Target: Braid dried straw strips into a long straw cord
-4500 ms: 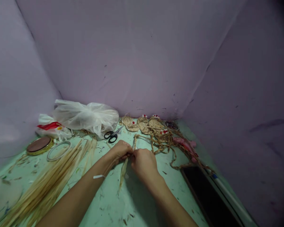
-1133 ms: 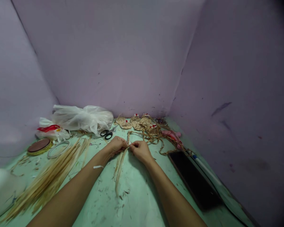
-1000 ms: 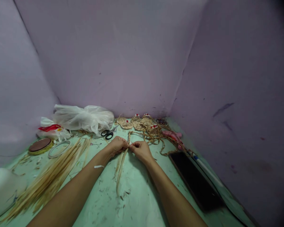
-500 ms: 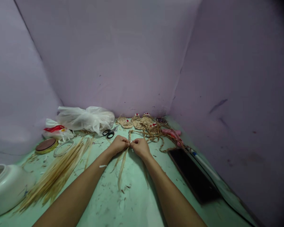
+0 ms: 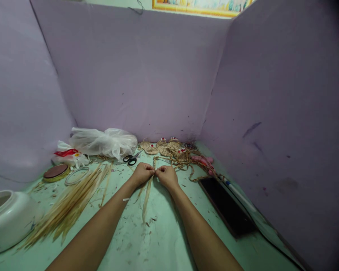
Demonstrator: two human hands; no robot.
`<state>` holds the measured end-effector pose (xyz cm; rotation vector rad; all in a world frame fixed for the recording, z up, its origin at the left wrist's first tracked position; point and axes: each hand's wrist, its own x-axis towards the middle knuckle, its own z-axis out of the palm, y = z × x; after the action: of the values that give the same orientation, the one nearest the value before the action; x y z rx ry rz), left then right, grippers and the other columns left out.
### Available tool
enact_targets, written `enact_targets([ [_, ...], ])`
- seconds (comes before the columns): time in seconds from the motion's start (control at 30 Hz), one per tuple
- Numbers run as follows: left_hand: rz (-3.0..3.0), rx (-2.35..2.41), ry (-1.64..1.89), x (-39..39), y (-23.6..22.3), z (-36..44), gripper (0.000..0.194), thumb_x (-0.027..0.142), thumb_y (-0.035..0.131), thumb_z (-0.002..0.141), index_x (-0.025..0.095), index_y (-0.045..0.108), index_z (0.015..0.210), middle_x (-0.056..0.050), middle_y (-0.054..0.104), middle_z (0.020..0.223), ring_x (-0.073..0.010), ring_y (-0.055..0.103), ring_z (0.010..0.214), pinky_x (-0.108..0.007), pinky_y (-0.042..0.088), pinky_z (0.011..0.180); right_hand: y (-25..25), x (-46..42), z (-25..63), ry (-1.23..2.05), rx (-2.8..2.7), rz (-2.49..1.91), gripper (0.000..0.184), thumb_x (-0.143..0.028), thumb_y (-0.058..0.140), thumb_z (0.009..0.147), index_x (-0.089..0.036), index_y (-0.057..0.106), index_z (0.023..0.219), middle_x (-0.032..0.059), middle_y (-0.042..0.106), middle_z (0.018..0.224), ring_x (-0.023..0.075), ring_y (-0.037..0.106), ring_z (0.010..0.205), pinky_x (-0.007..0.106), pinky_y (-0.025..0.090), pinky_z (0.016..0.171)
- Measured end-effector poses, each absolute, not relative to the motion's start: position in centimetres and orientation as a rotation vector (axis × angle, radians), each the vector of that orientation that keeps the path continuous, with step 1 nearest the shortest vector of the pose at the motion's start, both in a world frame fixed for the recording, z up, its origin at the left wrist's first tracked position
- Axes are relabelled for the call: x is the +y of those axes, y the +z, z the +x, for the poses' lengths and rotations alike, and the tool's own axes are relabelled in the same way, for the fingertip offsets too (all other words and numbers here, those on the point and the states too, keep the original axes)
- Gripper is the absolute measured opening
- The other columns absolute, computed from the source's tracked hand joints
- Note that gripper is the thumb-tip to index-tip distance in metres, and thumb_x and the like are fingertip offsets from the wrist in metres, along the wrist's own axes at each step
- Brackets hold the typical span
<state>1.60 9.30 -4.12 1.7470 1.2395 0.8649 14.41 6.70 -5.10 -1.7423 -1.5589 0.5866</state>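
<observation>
My left hand [image 5: 143,173] and my right hand [image 5: 166,176] meet at the middle of the table, fingertips pinched on a braid [image 5: 154,162] of dry plant fibre. Loose fibre strands [image 5: 147,197] hang from the pinch toward me. Beyond the hands the braid runs back and right to a tangle of braided cord [image 5: 183,164]. Behind it lie several coiled fibre pieces [image 5: 164,148] with red and white beads. Black-handled scissors [image 5: 132,159] rest just past my left hand. The exact grip between the fingertips is too small to make out.
A bundle of straw-coloured fibres [image 5: 73,199] lies at left, near a white jar [image 5: 12,218], a round tin [image 5: 55,172] and a ring [image 5: 77,176]. A plastic bag [image 5: 104,143] sits at the back. At right are a dark phone-like slab [image 5: 227,205], a cable and a pink item [image 5: 203,161].
My hands stay pinched on the braid, with small finger shifts; the loose strands have changed their spread. The head view has tilted up, bringing the panel's top edge into sight.
</observation>
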Motion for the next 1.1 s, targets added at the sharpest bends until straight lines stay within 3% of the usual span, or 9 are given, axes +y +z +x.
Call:
enact_targets([
  [1.1,1.857,1.274,0.785,9.8,-4.9,1.4,0.015,0.023,0.044,0.056,0.012,0.052,0.048,0.004,0.039,0.045,-0.0089,0.035,0.049,-0.02,0.026,0.049,-4.9,6.2,14.4,0.526,-1.648,-1.73,0.022,-0.027,0.046,0.068,-0.018,0.066,0.07,0.0034,0.065,0.064,0.0119,0.054,0.058,0.02,0.03,0.05],
])
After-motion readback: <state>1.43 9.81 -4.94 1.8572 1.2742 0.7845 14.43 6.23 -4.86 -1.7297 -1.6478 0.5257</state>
